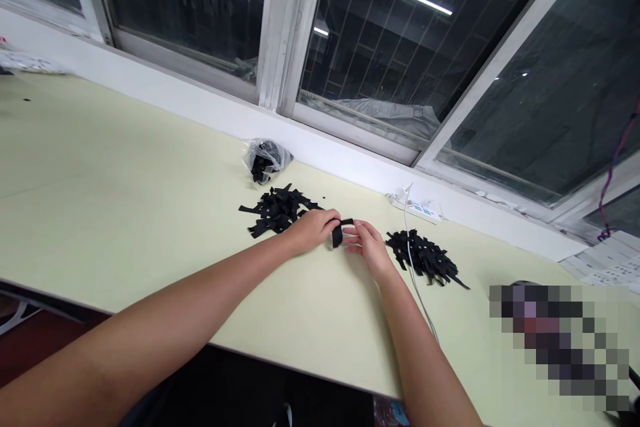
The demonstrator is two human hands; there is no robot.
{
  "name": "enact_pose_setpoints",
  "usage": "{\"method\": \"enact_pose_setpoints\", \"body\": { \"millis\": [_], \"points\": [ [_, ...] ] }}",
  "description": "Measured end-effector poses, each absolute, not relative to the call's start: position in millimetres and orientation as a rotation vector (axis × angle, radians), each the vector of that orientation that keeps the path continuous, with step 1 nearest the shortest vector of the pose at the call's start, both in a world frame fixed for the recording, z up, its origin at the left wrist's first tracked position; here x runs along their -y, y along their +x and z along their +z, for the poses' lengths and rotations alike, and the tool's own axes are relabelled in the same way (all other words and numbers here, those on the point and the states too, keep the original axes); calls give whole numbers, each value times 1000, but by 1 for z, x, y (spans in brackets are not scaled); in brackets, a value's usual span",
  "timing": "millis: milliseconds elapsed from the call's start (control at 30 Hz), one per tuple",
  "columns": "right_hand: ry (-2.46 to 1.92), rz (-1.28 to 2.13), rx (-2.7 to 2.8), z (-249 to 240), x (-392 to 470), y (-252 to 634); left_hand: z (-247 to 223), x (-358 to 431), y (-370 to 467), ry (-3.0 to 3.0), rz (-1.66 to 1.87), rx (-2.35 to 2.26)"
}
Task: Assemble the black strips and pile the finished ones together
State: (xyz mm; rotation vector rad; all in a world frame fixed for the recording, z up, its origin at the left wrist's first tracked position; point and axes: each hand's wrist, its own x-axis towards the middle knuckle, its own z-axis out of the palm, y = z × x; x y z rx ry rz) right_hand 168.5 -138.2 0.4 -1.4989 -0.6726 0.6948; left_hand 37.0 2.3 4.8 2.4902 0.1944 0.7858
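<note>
Between my two hands a short black fabric strip (337, 236) is held above the pale table, one part hanging down and one part stretching to the right. My left hand (314, 229) pinches it between thumb and fingers. The thumb and index finger of my right hand (369, 245) close on its right end, with the other fingers spread below. Beside my left hand lies a loose pile of black strips (278, 211). To the right of my right hand is a second pile of black strips (424, 255), with small light spots on some of them.
A clear plastic bag (267, 159) with black pieces stands near the wall. Behind the right pile sits a white power strip (417, 205), and its white cable (413, 267) runs over that pile toward the front edge. A pixelated area covers the right of the table (150, 147).
</note>
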Motion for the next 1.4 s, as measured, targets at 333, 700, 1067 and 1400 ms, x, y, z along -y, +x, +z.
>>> {"method": "enact_pose_setpoints", "body": {
  "millis": [333, 700, 1067, 1400],
  "points": [
    [-1409, 809, 753, -2, 135, 162, -4, 3, 40, 2330, 670, -156],
    [-1519, 644, 592, 2, 140, 172, -11, -7, 44, 2318, 828, -391],
    [-1438, 706, 681, 8, 143, 167, 6, 14, 34, 2477, 857, -85],
    [-1520, 621, 752, 12, 145, 165, 4, 9, 39, 2368, 782, -222]
  ]
}}
